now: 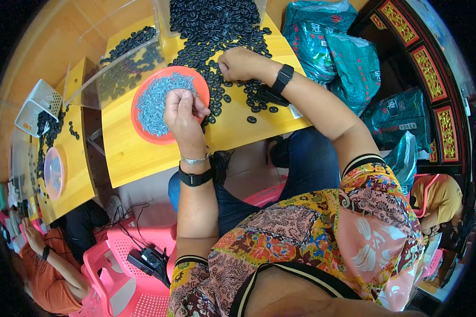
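Observation:
My left hand (182, 112) is over the right side of a round orange-red bowl (138, 127). The bowl holds a heap of small silver screw-like pieces (156, 105). Thumb and fingers of this hand are pinched together, and whatever lies between them is too small to make out. To the right, my right hand (243, 64) rests low among loose black oval pieces (209, 53) with a hollow middle. Its fingers are curled closed, and their tips are hidden behind the hand. More of these ovals (252, 120) are scattered between the hand and the near table edge.
A clear bin (166, 21) of black ovals stands at the back of the yellow table (127, 158). A clear sheet or box wall (116, 63) rises at left. Green bags (349, 68) crowd the right side. At lower left a person (53, 269) sits by another table; a pink chair (143, 259) stands near.

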`<state>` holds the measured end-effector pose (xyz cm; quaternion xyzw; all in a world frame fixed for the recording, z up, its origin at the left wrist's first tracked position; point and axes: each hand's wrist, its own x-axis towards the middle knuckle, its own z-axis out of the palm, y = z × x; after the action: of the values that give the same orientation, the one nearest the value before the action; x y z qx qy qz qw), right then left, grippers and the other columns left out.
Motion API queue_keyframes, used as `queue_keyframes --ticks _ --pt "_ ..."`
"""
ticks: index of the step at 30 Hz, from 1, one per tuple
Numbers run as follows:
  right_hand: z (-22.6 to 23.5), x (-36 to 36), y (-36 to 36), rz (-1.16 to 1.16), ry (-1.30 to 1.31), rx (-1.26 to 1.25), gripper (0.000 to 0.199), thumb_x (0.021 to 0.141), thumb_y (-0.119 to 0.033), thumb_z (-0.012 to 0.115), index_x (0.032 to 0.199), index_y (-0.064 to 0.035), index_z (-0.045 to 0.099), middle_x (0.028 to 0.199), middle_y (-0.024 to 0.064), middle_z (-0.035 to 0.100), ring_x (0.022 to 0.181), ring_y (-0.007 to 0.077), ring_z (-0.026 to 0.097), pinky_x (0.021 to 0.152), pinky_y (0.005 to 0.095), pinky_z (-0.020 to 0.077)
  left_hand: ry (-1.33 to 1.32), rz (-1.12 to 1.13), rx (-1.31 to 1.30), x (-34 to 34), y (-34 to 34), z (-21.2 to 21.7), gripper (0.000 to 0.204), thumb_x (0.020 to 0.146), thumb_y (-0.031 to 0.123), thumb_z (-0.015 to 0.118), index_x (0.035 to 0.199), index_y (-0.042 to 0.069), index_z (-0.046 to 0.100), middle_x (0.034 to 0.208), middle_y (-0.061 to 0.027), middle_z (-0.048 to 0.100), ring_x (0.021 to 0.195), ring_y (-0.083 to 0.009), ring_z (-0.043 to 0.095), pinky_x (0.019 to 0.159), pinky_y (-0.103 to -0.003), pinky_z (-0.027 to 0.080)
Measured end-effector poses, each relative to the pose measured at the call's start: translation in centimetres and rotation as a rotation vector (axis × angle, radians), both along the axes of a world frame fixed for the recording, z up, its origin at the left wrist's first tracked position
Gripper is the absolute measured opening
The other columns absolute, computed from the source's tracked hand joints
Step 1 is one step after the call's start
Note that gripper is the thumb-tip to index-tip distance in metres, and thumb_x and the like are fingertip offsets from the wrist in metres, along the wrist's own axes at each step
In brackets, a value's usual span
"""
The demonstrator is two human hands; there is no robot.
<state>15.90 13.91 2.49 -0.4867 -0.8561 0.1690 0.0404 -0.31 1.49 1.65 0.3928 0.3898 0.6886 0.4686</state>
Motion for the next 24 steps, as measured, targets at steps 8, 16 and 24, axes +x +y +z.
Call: queue_keyframes --ticks 8,16,24 --pt "2.9 0.1 -3.0 0.042 0.550 -0.185 0.014 0.075 -0.013 0.068 0.083 -0.0025 0.064 0.065 -0.0012 0.059 0.059 0.0057 0.051 0.054 0.0222 0.0428 0.094 -0.103 -0.078 -0.1 0.0 -0.3 0.014 0.091 0.017 0.047 0.084 0.006 0.051 0.064 -0.0021 0.054 0.050 -0.0085 0.050 0.046 -0.019 0.038" --pt "4.4 -0.7 -5.6 0.214 0.690 -0.229 0.014 0.077 -0.012 0.066 0.084 -0.0003 0.066 0.068 0.0050 0.064 0.062 0.0085 0.056 0.057 0.0232 0.0446 0.272 -0.117 -0.124 0.5 0.0 -0.6 0.014 0.089 0.014 0.047 0.081 0.003 0.050 0.059 -0.0011 0.050 0.049 -0.0072 0.046 0.044 -0.022 0.038" --pt "4.5 -1.5 -5.8 0.208 0.691 -0.271 0.010 0.081 -0.008 0.064 0.087 -0.0005 0.063 0.072 -0.0013 0.060 0.066 0.0039 0.052 0.060 0.0201 0.0425 0.208 -0.131 -0.061 0.6 -0.1 -0.2 0.013 0.090 0.012 0.045 0.082 0.003 0.051 0.060 -0.0003 0.050 0.049 -0.0069 0.045 0.045 -0.021 0.037"
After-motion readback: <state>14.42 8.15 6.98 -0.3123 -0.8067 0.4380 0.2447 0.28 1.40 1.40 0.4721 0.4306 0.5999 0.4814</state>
